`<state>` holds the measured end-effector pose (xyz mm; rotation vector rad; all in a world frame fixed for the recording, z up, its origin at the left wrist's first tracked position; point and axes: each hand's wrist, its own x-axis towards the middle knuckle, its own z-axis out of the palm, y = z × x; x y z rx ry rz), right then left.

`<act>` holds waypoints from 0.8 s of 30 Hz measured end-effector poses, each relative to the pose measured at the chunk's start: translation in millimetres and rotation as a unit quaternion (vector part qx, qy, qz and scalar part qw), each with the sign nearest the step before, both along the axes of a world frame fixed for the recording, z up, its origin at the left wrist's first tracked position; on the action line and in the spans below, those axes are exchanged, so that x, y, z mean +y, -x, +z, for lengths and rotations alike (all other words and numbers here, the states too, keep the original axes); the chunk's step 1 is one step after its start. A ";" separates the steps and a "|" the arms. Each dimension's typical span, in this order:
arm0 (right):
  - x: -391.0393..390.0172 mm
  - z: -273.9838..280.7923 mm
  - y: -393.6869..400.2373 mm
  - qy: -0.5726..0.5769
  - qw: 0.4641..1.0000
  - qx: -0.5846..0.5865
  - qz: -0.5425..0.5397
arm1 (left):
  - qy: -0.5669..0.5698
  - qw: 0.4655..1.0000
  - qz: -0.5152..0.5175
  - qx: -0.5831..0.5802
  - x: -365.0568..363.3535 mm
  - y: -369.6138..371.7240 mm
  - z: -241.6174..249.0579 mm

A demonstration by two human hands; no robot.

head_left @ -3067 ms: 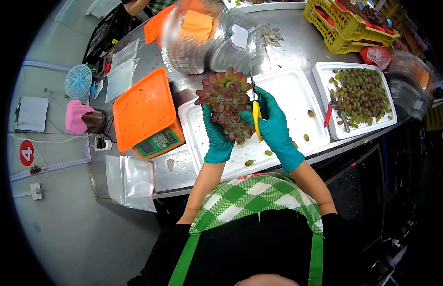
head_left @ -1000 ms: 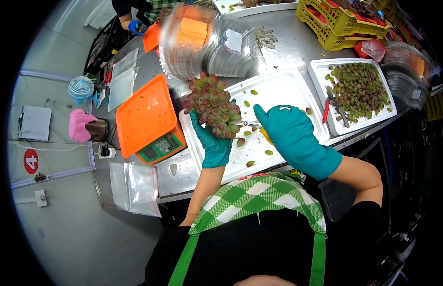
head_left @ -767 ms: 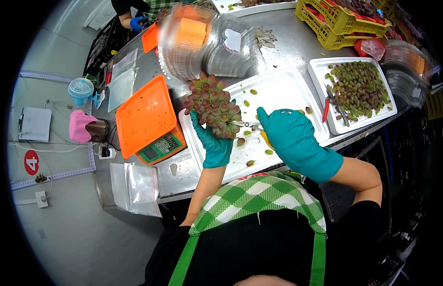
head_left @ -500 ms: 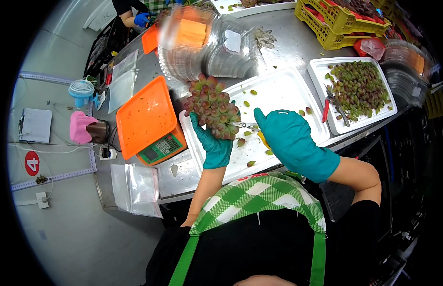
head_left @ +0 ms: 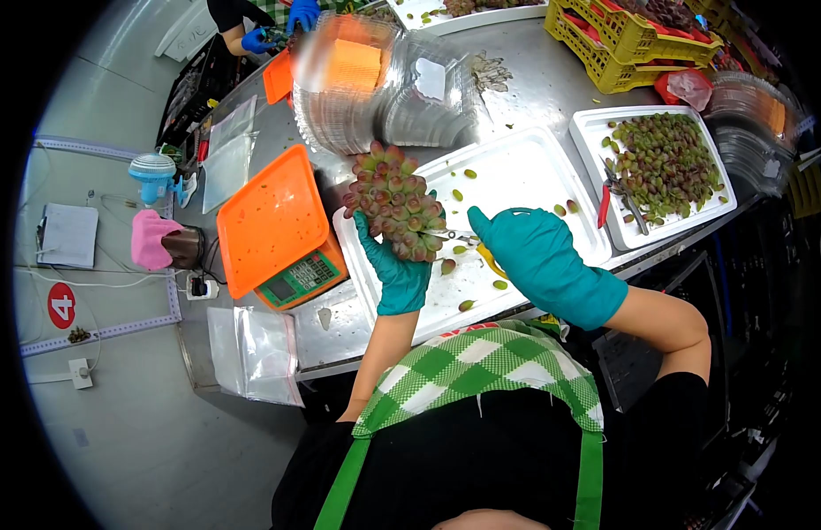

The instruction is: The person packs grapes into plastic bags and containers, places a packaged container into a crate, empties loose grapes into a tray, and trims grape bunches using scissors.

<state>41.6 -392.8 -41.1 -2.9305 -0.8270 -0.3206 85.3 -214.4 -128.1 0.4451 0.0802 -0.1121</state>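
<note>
A dense bunch of red-green grapes point(head_left: 394, 199) is held up over a white tray point(head_left: 541, 163). My left hand point(head_left: 401, 281), in a teal glove, is closed around its lower side, with some fingers hidden behind the grapes. My gloved right hand point(head_left: 543, 261) is closed on scissors point(head_left: 461, 236) with yellow handles; their metal blades reach the bunch's lower right edge. Several loose grapes point(head_left: 500, 284) lie in the tray under and around my hands.
An orange-topped scale point(head_left: 273, 221) stands left of the tray. Stacked clear plastic containers point(head_left: 428, 97) sit behind it. On the right, another tray point(head_left: 596, 141) holds loose grapes and red-handled snips point(head_left: 605, 205). Yellow crates point(head_left: 613, 57) stand farther back; a co-worker's blue-gloved hand point(head_left: 302, 13) shows top left.
My right hand and the scissors have shifted very slightly; the bunch stays in my left hand, a touch lower. The co-worker's blue-gloved hands have moved, and a second one now shows clearly.
</note>
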 end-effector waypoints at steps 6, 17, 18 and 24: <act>-9.6 -0.5 -2.0 -0.028 0.998 0.047 -0.005 | -0.004 1.000 0.008 -0.019 4.1 -7.6 -0.7; 13.6 -25.6 -6.3 -0.568 0.808 0.157 0.002 | -0.036 0.996 0.042 -0.074 -4.3 -7.5 23.1; 17.8 -20.0 -3.3 -0.568 0.802 0.184 -0.015 | -0.050 0.995 0.052 -0.070 -8.4 -5.3 27.3; 15.6 -9.8 9.1 -0.471 0.858 0.199 -0.046 | -0.007 0.999 0.006 -0.050 5.6 -8.5 15.2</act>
